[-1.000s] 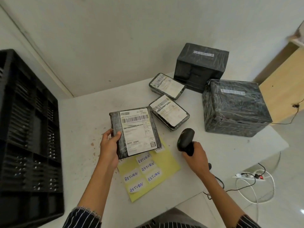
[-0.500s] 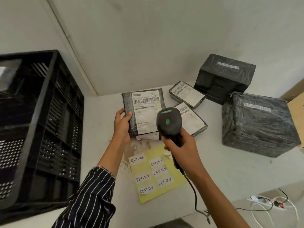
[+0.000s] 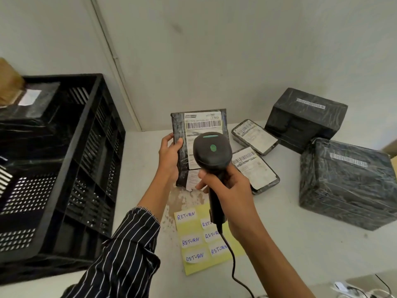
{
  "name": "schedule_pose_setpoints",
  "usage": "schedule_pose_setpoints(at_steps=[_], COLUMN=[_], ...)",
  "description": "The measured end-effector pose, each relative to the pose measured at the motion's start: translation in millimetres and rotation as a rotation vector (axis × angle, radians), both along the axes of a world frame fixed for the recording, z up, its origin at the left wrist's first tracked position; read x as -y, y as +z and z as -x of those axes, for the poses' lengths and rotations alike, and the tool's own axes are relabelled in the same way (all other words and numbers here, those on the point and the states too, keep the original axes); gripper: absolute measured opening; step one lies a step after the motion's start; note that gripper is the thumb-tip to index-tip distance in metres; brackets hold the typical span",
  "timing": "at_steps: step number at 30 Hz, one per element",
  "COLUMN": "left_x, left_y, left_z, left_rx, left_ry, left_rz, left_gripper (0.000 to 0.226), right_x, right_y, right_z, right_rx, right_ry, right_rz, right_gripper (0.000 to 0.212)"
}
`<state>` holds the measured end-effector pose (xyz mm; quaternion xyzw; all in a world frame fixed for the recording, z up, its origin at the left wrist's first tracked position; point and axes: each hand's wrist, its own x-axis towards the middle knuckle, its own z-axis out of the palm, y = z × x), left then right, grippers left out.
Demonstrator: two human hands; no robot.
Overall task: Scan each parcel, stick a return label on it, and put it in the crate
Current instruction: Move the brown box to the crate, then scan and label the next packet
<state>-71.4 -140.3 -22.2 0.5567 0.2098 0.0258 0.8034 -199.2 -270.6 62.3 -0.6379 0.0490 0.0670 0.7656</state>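
Observation:
My left hand [image 3: 169, 154] grips the left edge of a flat black-wrapped parcel [image 3: 181, 125] and holds it upright above the table, its white barcode label facing me. My right hand [image 3: 225, 188] grips the handle of a black corded scanner [image 3: 211, 151], whose head points at that label and covers the parcel's lower middle. On the table below lies a yellow sheet [image 3: 191, 227] with several white "RETURN" stickers. A black slatted crate [image 3: 71, 168] stands to the left, with wrapped parcels inside.
Two flat labelled parcels [image 3: 256, 136] [image 3: 257, 171] lie on the white table [image 3: 279, 233] behind the scanner. Two large black-wrapped boxes [image 3: 307, 119] [image 3: 348, 183] stand at the right. The wall runs close behind. Cables and a power strip lie on the floor at bottom right.
My left hand lifted the parcel off the table and tilted it upright. My right hand raised the scanner from the right and brought it in front of the label.

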Motion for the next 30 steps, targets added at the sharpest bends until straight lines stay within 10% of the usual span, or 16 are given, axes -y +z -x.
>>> schedule_pose_setpoints(at_steps=[30], left_x=[-3.7], left_y=[1.5], left_z=[4.8], left_rx=[-0.016], left_ry=[0.018], left_rz=[-0.010], left_gripper=[0.020], right_x=[14.4], right_y=[-18.2], right_z=[1.9], right_rx=[0.044], right_ry=[0.042], right_rz=[0.175], right_gripper=[0.021])
